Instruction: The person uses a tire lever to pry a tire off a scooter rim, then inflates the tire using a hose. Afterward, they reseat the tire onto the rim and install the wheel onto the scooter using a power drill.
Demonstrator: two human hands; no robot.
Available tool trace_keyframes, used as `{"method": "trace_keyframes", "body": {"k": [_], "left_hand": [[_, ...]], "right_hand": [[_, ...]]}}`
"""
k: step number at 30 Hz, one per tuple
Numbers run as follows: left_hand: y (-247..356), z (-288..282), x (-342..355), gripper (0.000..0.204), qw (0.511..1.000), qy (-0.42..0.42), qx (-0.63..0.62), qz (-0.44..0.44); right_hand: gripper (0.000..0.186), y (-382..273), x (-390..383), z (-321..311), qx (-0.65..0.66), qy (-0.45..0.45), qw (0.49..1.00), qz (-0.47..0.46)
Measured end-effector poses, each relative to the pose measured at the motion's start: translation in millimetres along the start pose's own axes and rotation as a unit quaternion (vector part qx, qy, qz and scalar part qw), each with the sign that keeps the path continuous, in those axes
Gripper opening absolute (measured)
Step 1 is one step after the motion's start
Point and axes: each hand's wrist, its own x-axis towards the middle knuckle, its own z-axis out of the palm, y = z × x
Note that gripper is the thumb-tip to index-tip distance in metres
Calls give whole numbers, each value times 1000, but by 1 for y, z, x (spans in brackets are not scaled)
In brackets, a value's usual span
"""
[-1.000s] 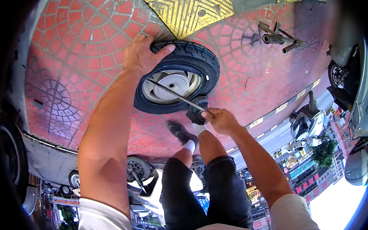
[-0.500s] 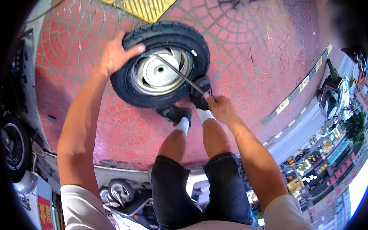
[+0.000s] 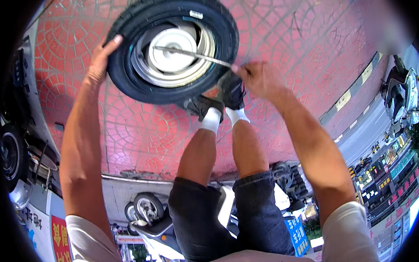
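Note:
A black tyre (image 3: 168, 92) on a silver rim (image 3: 180, 79) is at the upper middle, its lower edge by my shoes (image 3: 231, 91). My left hand (image 3: 103, 56) grips the tyre's left edge, thumb over the tread. My right hand (image 3: 257, 81), slightly blurred, is closed on the end of a long metal bar (image 3: 202, 57), right of the tyre. The bar lies across the wheel, its far tip over the white hub (image 3: 171, 40). I cannot tell whether that tip touches the metal.
Red patterned paving (image 3: 298, 31) surrounds me. A large wheel (image 3: 12, 156) stands at the left edge, parked scooters (image 3: 399, 92) at the right, and another scooter with a small wheel (image 3: 147, 207) behind my legs. A pale kerb (image 3: 351, 89) borders the road.
The tyre has shifted up and left in view with my left hand on it. My right hand and the bar have moved up, and the bar lies flatter across the hub.

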Motion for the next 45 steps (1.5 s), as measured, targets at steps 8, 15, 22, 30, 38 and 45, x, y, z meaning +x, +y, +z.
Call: {"method": "trace_keyframes", "body": {"k": [8,15,22,30,38,45], "left_hand": [[1,-4,-7,82,998,-18,50,37],[-6,-6,-1,83,999,-32,-8,5],[-4,-2,0,77,1000,-18,-23,8],[3,11,-18,72,985,88,128,75],[25,28,1,88,986,133,84,56],[33,25,9,84,945,186,263,51]], "right_hand": [[70,-22,48,15,-32,20,998,-42],[71,-30,62,26,25,58,996,-70],[73,-34,74,34,5,-15,998,-65],[61,-74,23,17,172,-175,968,-56],[35,-132,-26,7,795,-383,418,216],[29,-180,-34,-20,841,-330,323,283]]}}
